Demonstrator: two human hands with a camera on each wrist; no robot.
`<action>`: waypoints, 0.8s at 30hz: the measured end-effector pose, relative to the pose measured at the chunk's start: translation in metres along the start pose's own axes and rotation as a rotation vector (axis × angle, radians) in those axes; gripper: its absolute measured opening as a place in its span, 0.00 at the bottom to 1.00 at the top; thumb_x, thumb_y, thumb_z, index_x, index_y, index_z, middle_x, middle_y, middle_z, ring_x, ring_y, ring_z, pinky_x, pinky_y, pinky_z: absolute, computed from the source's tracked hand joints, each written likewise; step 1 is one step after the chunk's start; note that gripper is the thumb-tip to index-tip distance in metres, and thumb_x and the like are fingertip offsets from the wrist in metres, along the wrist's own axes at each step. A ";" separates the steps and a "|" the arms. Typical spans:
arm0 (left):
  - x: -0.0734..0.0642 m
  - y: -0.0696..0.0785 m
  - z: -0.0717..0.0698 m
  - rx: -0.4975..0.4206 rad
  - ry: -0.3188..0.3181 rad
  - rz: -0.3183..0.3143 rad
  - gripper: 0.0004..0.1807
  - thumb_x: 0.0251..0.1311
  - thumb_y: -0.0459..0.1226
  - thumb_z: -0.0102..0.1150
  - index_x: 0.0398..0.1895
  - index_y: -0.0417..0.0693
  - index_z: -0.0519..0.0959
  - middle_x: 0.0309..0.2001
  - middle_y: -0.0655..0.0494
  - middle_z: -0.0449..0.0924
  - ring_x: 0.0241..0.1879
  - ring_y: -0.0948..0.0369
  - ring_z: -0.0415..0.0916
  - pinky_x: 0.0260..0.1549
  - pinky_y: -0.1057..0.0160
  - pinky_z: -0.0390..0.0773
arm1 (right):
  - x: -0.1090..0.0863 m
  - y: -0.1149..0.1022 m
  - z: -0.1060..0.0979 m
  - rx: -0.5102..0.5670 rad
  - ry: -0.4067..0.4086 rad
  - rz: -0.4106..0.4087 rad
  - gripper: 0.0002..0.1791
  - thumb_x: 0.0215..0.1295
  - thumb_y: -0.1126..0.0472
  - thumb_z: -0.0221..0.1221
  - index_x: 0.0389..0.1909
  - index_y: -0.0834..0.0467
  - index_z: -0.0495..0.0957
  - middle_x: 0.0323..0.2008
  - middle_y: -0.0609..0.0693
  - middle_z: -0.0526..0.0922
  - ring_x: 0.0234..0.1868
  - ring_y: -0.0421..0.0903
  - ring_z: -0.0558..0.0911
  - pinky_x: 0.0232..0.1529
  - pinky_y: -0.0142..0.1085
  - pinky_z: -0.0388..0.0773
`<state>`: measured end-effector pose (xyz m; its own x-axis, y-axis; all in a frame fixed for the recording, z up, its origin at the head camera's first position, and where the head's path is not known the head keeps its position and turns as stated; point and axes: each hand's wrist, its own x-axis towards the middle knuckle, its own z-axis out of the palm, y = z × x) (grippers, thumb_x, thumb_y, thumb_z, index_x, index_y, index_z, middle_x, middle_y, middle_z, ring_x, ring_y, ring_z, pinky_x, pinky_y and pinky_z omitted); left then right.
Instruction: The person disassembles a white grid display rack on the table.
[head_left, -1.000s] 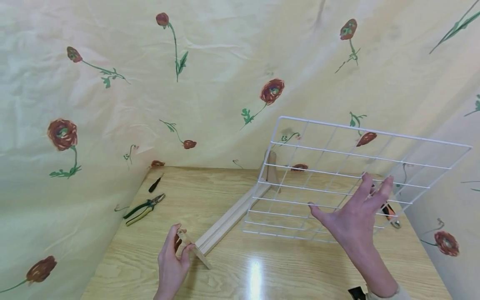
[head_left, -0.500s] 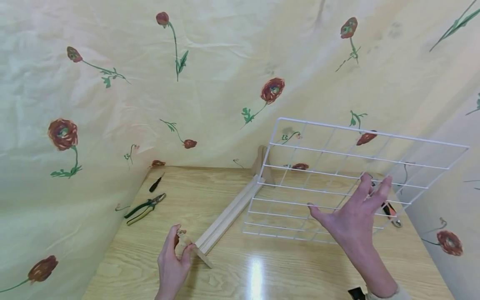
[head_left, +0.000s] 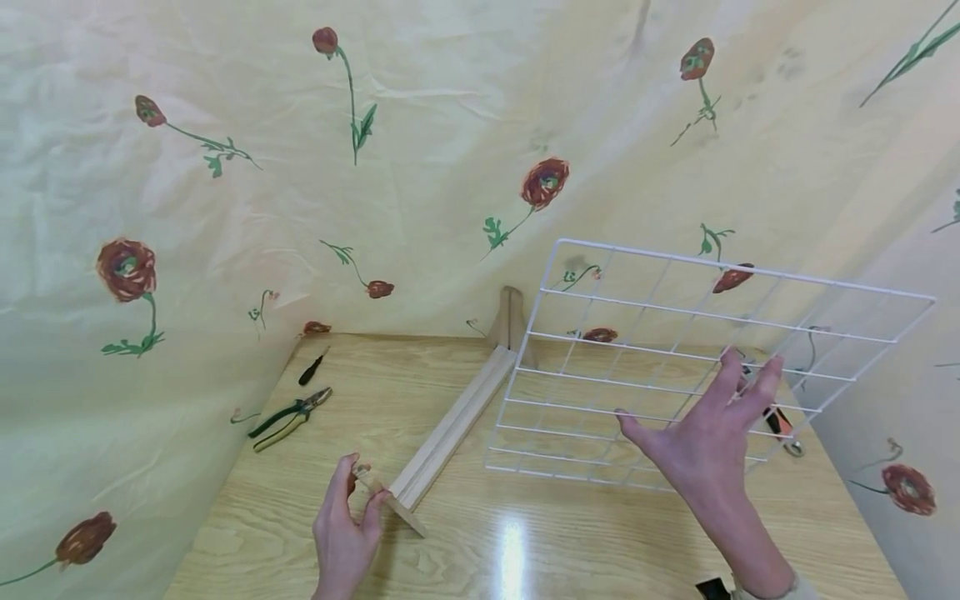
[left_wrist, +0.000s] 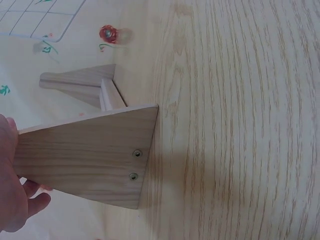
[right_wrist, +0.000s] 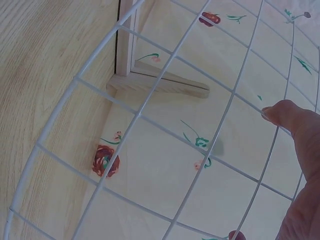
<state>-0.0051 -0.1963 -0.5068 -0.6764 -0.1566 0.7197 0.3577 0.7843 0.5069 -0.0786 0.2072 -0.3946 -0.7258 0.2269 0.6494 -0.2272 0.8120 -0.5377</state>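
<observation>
A wooden stand lies slantwise across the table, its two parallel rails joining two tapered end boards. My left hand grips the narrow upper part of the near end board, whose wide edge rests on the table. Two metal fasteners show in that board. The far end board stands near the back, partly behind a white wire grid. With spread fingers and bent fingertips, my right hand holds this grid tilted above the table; its thumb lies against a wire.
Pliers and a small black screwdriver lie at the left of the table. A tool with an orange and black handle lies at the right, partly behind the grid. Flowered cloth hangs at the back and sides.
The stand's far end has swung to the left, showing more of its far end board beside the grid. The near end, my left hand and the grid have barely moved.
</observation>
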 end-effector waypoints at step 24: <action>-0.009 0.003 0.000 0.042 0.046 -0.036 0.37 0.67 0.59 0.55 0.58 0.31 0.72 0.41 0.38 0.81 0.30 0.41 0.82 0.22 0.43 0.83 | -0.007 -0.002 0.002 0.013 0.015 0.001 0.76 0.20 0.58 0.84 0.73 0.67 0.47 0.76 0.66 0.29 0.70 0.73 0.55 0.38 0.72 0.76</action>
<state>0.0018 -0.1930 -0.5117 -0.6579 -0.2119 0.7227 0.3056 0.8020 0.5133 -0.0747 0.2032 -0.3990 -0.7163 0.2360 0.6566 -0.2349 0.8046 -0.5454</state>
